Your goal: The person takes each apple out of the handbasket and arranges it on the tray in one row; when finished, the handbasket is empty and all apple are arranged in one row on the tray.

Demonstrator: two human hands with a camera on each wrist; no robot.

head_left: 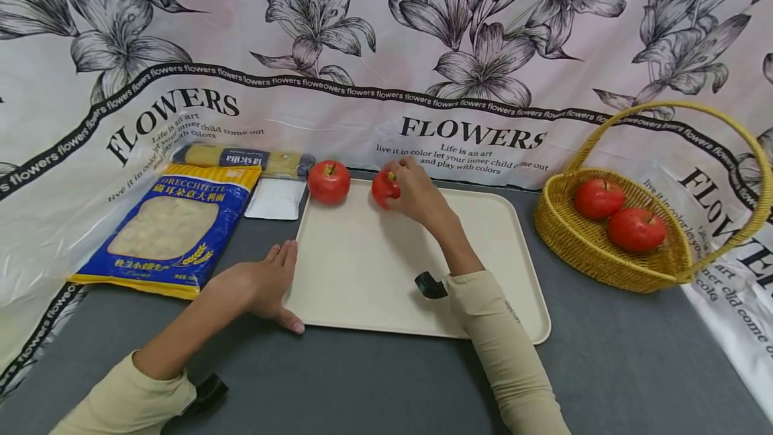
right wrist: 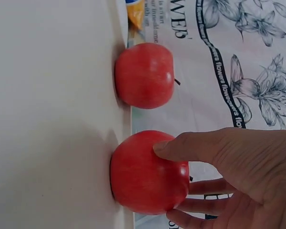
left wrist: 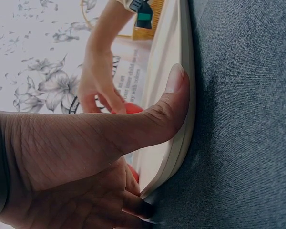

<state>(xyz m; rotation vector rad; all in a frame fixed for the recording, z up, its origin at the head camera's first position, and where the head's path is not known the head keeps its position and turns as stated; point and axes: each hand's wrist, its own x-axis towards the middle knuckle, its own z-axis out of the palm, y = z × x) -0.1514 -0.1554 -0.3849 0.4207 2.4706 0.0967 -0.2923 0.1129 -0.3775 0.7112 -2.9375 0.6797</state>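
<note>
My right hand (head_left: 418, 192) grips a red apple (right wrist: 145, 176) at the far edge of the cream tray (head_left: 374, 274). In the right wrist view the thumb presses one side of the apple and the fingers lie behind it. To its left, at the tray's far left corner, sits another red apple (head_left: 329, 182) with a short stem. My left hand (head_left: 258, 287) rests against the tray's left edge, its fingers straight. In the left wrist view the thumb lies along the tray's near rim.
At the right stands a yellow wicker basket (head_left: 558, 240) with a tall handle and two red apples (head_left: 637, 229) in it. A blue and yellow bag of orecchiette (head_left: 166, 227), a pasta packet (head_left: 244, 159) and a white flat item (head_left: 275, 199) lie left of the tray. Flowered sheeting rises behind.
</note>
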